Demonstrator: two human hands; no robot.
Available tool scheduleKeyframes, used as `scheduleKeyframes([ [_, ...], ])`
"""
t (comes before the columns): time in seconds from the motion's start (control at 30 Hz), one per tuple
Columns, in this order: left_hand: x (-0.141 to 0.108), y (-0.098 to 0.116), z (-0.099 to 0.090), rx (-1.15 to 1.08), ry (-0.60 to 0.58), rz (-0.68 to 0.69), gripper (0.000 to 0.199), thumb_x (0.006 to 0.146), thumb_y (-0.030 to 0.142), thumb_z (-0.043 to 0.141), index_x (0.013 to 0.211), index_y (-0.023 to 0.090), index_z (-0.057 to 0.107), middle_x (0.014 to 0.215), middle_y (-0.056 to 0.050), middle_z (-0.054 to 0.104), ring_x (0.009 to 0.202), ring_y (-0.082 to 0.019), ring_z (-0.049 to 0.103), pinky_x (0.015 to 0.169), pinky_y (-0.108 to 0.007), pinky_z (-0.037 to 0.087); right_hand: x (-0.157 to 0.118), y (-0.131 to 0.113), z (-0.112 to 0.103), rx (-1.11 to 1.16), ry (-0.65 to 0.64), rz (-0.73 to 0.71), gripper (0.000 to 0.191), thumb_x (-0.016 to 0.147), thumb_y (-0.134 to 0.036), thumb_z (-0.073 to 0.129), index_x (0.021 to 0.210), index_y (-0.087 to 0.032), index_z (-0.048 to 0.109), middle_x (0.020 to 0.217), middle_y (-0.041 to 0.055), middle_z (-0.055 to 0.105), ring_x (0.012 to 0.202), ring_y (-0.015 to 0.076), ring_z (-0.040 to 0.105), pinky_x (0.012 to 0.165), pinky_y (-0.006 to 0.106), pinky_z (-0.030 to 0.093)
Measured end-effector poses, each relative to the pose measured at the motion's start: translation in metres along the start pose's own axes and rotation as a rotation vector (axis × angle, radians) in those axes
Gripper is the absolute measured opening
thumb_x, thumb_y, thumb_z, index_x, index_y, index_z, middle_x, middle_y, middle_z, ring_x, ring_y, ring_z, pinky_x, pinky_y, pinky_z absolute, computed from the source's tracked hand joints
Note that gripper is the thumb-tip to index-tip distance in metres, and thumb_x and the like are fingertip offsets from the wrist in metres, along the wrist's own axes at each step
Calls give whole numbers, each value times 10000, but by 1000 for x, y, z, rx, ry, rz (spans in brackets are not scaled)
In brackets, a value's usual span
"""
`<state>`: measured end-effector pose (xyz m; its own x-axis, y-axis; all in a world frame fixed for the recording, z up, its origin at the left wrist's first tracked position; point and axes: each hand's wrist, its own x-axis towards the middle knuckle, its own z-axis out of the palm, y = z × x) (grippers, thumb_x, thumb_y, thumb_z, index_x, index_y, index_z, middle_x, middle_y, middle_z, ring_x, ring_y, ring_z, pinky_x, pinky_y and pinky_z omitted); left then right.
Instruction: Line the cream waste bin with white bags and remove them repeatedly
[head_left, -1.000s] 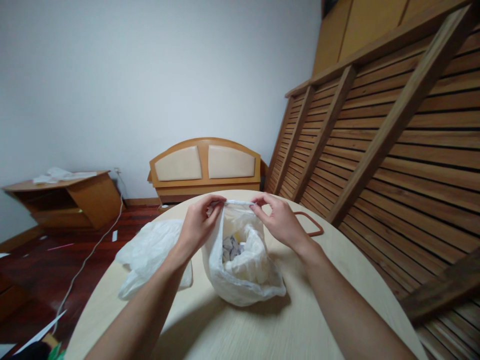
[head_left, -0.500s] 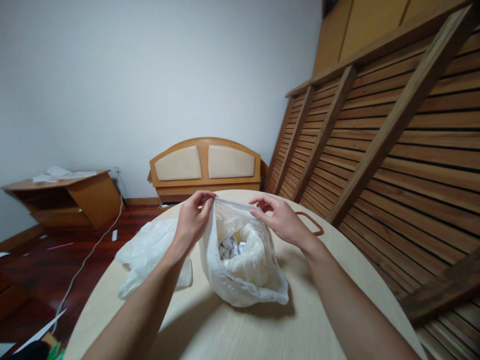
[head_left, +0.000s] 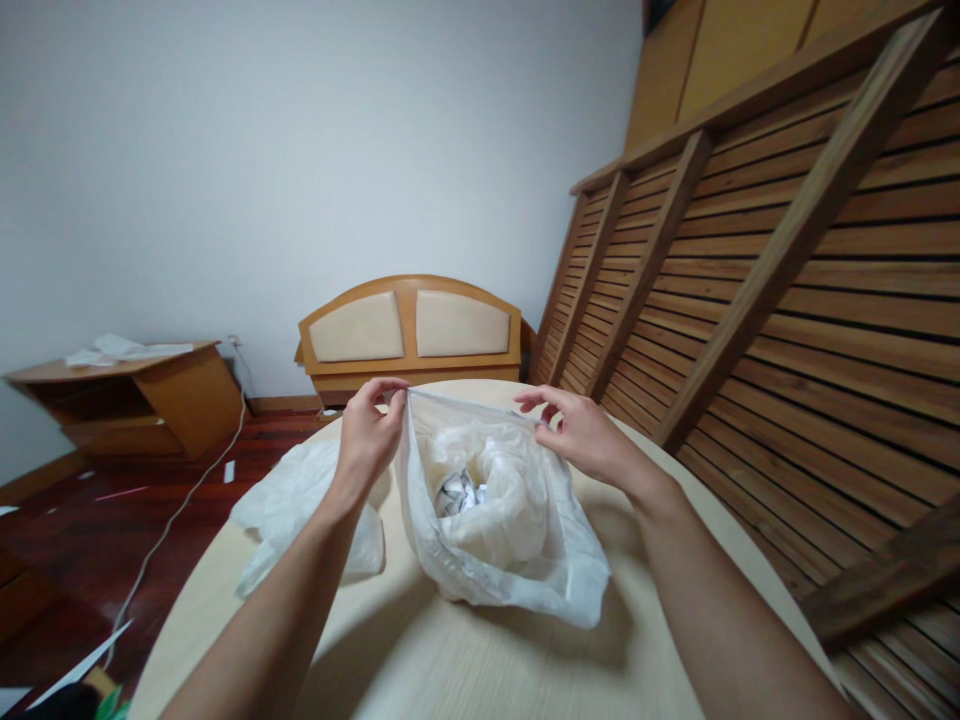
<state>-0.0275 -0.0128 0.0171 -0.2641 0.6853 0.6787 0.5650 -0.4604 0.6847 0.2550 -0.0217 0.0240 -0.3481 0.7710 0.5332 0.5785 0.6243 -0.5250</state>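
Observation:
A white plastic bag [head_left: 517,590] stands on the round table [head_left: 420,670] with its mouth held wide. Inside it sits another bunched white bag [head_left: 510,500] with crumpled printed paper [head_left: 456,494] in it. My left hand [head_left: 375,420] pinches the far left corner of the outer bag's rim. At the far right, my right hand [head_left: 574,430] has its thumb and fingers closed on the same rim. The edge between them is pulled fairly straight. A second loose white plastic bag [head_left: 300,500] lies crumpled on the table left of my left forearm, which partly covers it.
A wooden headboard [head_left: 409,325] stands against the wall behind the table. Slatted wooden panels [head_left: 750,330] lean along the right side. On the left are a low cabinet [head_left: 150,400] with papers on top and a white cable [head_left: 180,510] across the floor.
My hands have moved apart, left hand leftward and right hand rightward. The bag's mouth is stretched wider, and its near right corner reaches further right.

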Motion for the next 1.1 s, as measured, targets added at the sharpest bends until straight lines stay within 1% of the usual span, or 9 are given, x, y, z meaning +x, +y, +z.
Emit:
scheduleKeyframes([
  [0.07,2,-2,-1,-5,7,-20,237,785,328,581,881,159,717,849,-66,746,781,-198,658,738,-291,498,-2,0,-6,-36,-13,57,423,768,-36,573,1142,-195,691,1020,40,731,764,141,622,684,257,484],
  [0.2,3,-7,1,-9,-15,-61,249,774,349,587,878,160,710,813,-58,735,723,-189,633,703,-288,484,-5,3,-15,-75,-24,139,248,863,-176,601,1088,-201,701,888,31,724,739,154,640,667,260,486],
  [0.33,2,-9,3,-15,-60,-69,247,763,351,585,865,162,708,838,-64,746,715,-186,637,683,-284,484,-10,-11,-20,-85,-64,92,152,907,-268,607,1033,-220,678,830,10,707,725,155,648,658,260,484],
  [0.47,1,-6,4,0,-104,-88,249,756,346,586,860,157,710,852,-77,756,711,-194,650,676,-291,495,-15,-40,-21,-34,-154,-1,147,903,-252,633,1043,-224,666,892,6,716,750,146,648,688,258,483],
  [0.6,-1,-4,4,32,-151,-85,255,757,352,584,853,155,714,864,-87,763,716,-202,659,697,-308,503,-21,-65,-21,11,-299,-67,74,892,-238,667,944,-223,717,872,-12,730,744,131,646,691,240,469],
  [0.73,-2,-3,4,53,-192,-72,281,764,369,577,873,152,720,879,-92,765,718,-205,659,702,-314,502,-26,-75,-19,-7,-475,-89,108,865,-235,703,944,-239,776,867,-5,756,766,146,665,702,246,458],
  [0.8,-3,-2,3,58,-200,-67,287,767,374,573,874,152,720,885,-94,766,716,-204,657,701,-314,502,-28,-77,-16,-36,-522,-69,145,842,-235,724,971,-242,789,892,10,768,778,158,675,707,250,461],
  [0.97,-3,-3,4,64,-209,-71,287,768,377,577,878,155,723,881,-90,767,714,-203,654,703,-311,503,-28,-74,-9,-120,-538,-28,147,814,-202,730,934,-239,807,880,31,780,780,175,689,726,257,461],
  [1.1,-3,-7,5,48,-202,-65,272,773,383,587,869,167,723,870,-81,765,715,-205,654,707,-314,501,-26,-67,-10,-146,-489,-10,140,838,-202,704,913,-253,810,896,36,785,820,195,698,735,263,468],
])
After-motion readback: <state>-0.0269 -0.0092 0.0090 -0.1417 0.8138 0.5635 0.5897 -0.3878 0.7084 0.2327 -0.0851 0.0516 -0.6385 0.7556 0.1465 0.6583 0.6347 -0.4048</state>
